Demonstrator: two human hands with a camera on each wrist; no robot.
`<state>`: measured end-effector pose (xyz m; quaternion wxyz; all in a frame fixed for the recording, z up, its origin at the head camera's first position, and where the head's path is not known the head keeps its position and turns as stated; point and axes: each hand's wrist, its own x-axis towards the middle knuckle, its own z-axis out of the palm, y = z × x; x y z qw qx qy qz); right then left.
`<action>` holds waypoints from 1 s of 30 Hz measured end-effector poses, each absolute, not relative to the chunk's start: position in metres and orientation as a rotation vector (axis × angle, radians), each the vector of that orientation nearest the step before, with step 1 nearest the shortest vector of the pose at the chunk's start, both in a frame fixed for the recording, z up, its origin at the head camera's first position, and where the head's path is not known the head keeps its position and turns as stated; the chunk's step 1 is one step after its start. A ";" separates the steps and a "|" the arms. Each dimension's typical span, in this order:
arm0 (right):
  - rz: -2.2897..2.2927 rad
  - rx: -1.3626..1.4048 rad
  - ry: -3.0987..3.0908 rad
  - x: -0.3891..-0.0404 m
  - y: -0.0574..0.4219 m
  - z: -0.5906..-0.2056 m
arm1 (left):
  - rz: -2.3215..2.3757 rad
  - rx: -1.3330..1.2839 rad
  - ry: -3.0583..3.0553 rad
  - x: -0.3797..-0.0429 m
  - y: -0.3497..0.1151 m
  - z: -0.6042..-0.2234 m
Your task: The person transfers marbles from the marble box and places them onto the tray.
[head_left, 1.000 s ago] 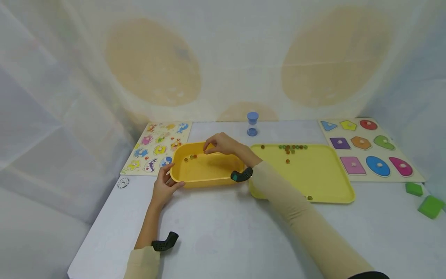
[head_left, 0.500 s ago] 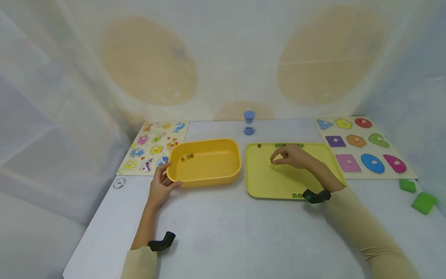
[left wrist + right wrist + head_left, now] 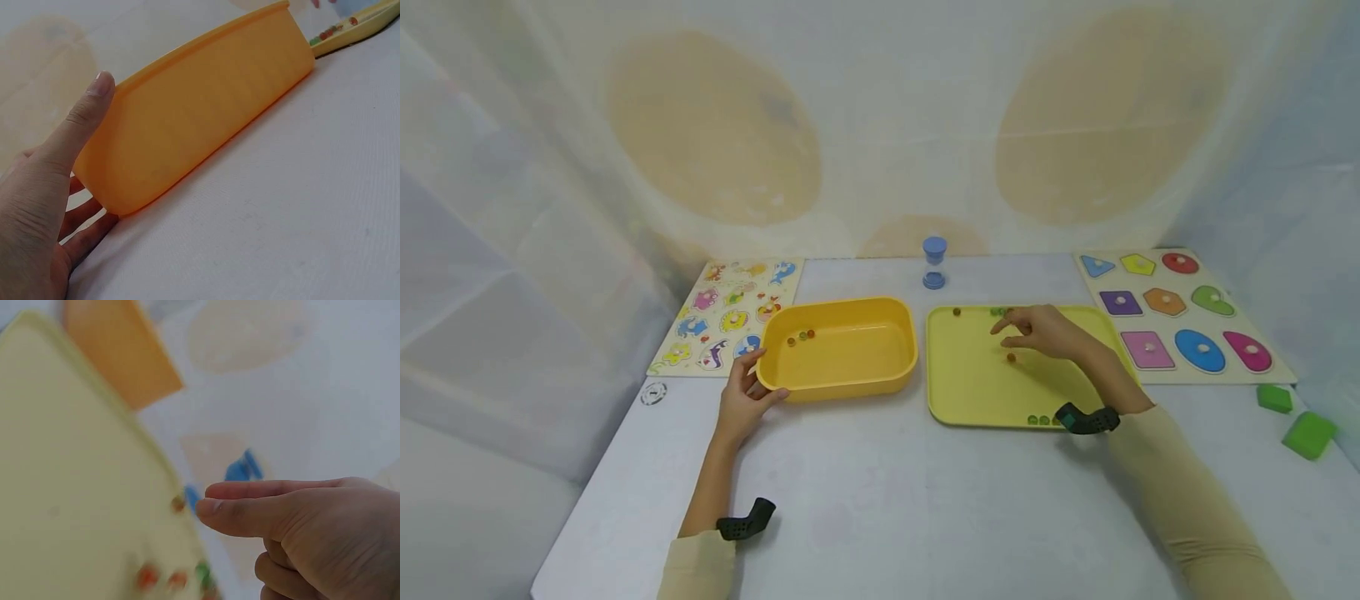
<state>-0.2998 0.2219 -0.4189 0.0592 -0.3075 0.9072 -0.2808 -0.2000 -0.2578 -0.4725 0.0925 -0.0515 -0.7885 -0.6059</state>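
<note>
My left hand [image 3: 747, 407] grips the near left corner of a deep orange-yellow plastic bin [image 3: 831, 392], thumb against the front wall and fingers around the left side. A few small marbles [image 3: 802, 336] lie inside the bin at the back left. My right hand [image 3: 1045, 332] hovers over a flat yellow tray [image 3: 970, 392], with thumb and index finger apart and the other fingers curled. An orange-brown marble [image 3: 1011, 357] lies on the tray just below the fingertips. In the right wrist view, reddish marbles [image 3: 148, 577] and a brown marble [image 3: 178, 504] appear near the hand.
Green marbles [image 3: 1038, 420] sit along the tray's front edge, and another marble [image 3: 957, 312] at its back left. A blue sand timer [image 3: 934, 262] stands behind. Puzzle boards flank both sides: animals [image 3: 722, 312] left, shapes [image 3: 1180, 312] right. Green blocks [image 3: 1310, 435] lie far right.
My right hand has moved right, from inside the bin to over the tray. Its thumb and index finger, together half a second ago, are now apart. My left hand stays on the bin.
</note>
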 end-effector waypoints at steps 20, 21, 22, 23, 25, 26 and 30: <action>-0.898 -1.328 2.482 -0.363 -0.047 -0.387 | -1.789 -0.127 -2.329 -0.202 -0.271 -0.489; -0.873 -1.322 2.479 -0.364 -0.053 -0.391 | -1.790 -0.128 -2.332 -0.202 -0.271 -0.489; -0.853 -1.311 2.475 -0.364 -0.058 -0.394 | -1.793 -0.132 -2.332 -0.203 -0.270 -0.489; -0.825 -1.300 2.480 -0.365 -0.062 -0.398 | -1.798 -0.138 -2.329 -0.203 -0.269 -0.489; -0.771 -1.283 2.485 -0.365 -0.068 -0.405 | -1.801 -0.142 -2.333 -0.205 -0.267 -0.489; -0.737 -1.268 2.493 -0.365 -0.069 -0.408 | -1.800 -0.141 -2.334 -0.205 -0.266 -0.489; -0.634 -1.181 2.523 -0.367 -0.074 -0.421 | -1.787 -0.128 -2.354 -0.207 -0.265 -0.488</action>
